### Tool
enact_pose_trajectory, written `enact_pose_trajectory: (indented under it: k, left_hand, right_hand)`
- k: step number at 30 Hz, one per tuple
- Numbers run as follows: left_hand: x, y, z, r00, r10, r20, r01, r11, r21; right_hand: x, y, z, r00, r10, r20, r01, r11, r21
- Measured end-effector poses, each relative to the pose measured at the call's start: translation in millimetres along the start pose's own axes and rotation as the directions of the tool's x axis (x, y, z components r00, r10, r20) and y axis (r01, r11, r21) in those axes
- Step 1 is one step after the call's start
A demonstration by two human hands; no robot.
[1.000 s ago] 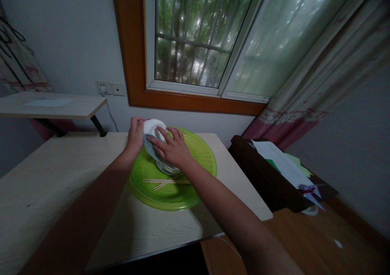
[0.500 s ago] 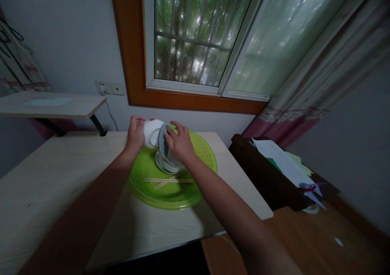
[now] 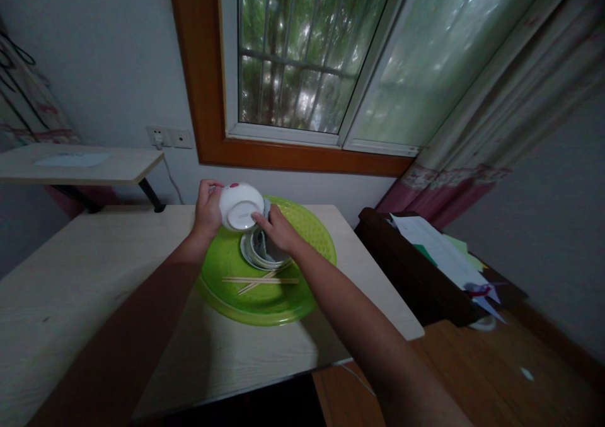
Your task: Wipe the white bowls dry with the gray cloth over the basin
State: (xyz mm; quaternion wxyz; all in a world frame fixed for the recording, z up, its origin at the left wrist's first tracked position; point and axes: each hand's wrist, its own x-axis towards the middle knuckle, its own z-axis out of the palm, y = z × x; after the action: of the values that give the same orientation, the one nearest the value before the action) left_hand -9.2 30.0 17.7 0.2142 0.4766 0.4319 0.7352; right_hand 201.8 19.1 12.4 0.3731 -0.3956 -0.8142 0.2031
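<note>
A white bowl (image 3: pixel 239 203) with a red mark is tipped so its underside faces me. My left hand (image 3: pixel 208 207) grips it by the left side. My right hand (image 3: pixel 278 226) is closed on a grey-green cloth (image 3: pixel 265 243), the thumb against the bowl's base and the fingers behind its rim, mostly hidden. Part of the cloth hangs down over stacked bowls and dishes (image 3: pixel 253 260) below. These stand on a round green tray (image 3: pixel 265 313), with several wooden chopsticks (image 3: pixel 259 280) lying crossed in front of them.
The tray rests on a pale wooden table (image 3: pixel 161 275) against the wall. A small raised shelf (image 3: pixel 80 168) stands at the left. Right of the table is a dark brown piece of furniture (image 3: pixel 411 269) with papers (image 3: pixel 439 257) on it. A window (image 3: pixel 316 55) is ahead.
My right hand has swung with the cloth from the bowl's outside base round to its right rim. The bowl has turned in my left hand, showing more of its underside.
</note>
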Motion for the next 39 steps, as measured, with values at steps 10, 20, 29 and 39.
enact_pose_trajectory:
  k: [10, 20, 29, 39]
  left_hand:
    - [-7.3, 4.7, -0.9, 0.99, 0.072, 0.117, -0.086, 0.989, 0.12]
    - [-6.9, 12.0, -0.4, 0.95, 0.189, 0.248, -0.249, 0.938, 0.24]
    - [-11.5, 16.6, 1.4, 0.944, 0.122, 0.307, -0.195, 0.956, 0.22]
    - [-12.0, 20.5, 0.6, 0.934, 0.065, 0.352, -0.17, 0.946, 0.277]
  right_hand:
    - [-0.4, -1.1, -0.8, 0.998, 0.015, -0.062, 0.001, 0.968, 0.252]
    - [-0.2, 3.4, -0.9, 0.985, -0.036, -0.171, 0.042, 0.999, 0.033]
    - [-0.8, 2.0, -3.6, 0.979, -0.122, -0.16, 0.098, 0.984, -0.15]
    - [0.2, 3.2, -3.0, 0.979, -0.114, -0.168, 0.088, 0.984, -0.158]
